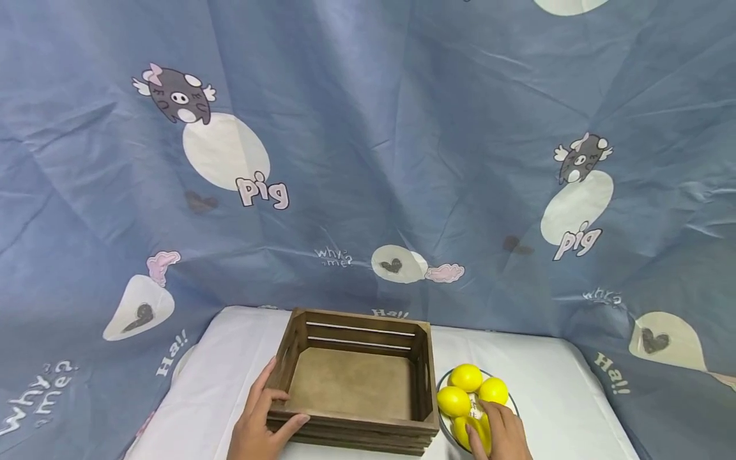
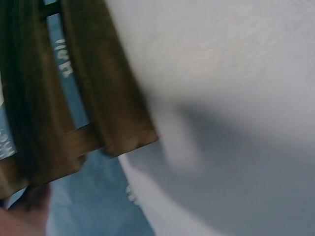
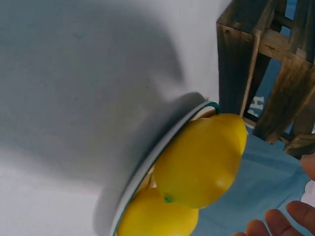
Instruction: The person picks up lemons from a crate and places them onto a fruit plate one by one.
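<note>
2 hands are what we see at the table's [image 1: 552,377] near edge: our left hand [image 1: 259,425] grips the near-left corner of the empty wooden crate [image 1: 356,380], while our right hand [image 1: 501,434] curls around 1 of 4 lemons [image 1: 467,378] on the plate [image 1: 513,401] just right of it.

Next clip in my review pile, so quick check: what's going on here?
A person stands at a white table before a blue printed cloth. The left hand grips the near left corner of an empty wooden crate, thumb on the front slat, fingers on the side. The right hand rests on a lemon at the near edge of a plate just right of the crate. Three more lemons lie on the plate. Whether the right fingers have closed round the lemon cannot be told.
</note>
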`<state>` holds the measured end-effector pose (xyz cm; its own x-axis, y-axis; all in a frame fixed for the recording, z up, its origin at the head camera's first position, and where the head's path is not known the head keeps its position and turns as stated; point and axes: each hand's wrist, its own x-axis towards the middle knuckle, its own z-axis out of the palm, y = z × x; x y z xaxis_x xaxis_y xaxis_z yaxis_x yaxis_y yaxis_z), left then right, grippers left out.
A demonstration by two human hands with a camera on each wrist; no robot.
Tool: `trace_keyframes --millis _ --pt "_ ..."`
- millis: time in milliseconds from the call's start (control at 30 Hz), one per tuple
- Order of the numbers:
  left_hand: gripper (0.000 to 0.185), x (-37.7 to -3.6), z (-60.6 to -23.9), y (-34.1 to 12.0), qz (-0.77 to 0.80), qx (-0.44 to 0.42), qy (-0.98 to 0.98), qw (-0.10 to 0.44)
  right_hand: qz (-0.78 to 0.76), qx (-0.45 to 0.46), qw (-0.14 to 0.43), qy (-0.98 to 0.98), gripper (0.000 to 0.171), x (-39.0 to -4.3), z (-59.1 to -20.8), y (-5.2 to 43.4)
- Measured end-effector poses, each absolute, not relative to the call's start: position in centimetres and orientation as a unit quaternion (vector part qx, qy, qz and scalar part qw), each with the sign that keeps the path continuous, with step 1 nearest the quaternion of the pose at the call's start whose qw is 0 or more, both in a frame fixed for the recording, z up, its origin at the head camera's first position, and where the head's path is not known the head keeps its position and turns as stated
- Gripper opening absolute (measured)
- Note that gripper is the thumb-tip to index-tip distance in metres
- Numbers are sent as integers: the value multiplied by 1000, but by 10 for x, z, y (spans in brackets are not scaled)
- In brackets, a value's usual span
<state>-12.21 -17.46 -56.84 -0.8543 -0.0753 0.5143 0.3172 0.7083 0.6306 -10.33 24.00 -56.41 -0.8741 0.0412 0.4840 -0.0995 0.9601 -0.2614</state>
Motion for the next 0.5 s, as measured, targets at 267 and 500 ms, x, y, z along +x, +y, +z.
trace_keyframes --millis 267,500 --pt "79 -112 -545 -185 -336 -75 -909 234 182 -9 286 -941 52 -101 -554 239" --pt "99 -111 -535 -207 -306 -83 -916 244 214 -32 242 -946 55 -99 -532 253"
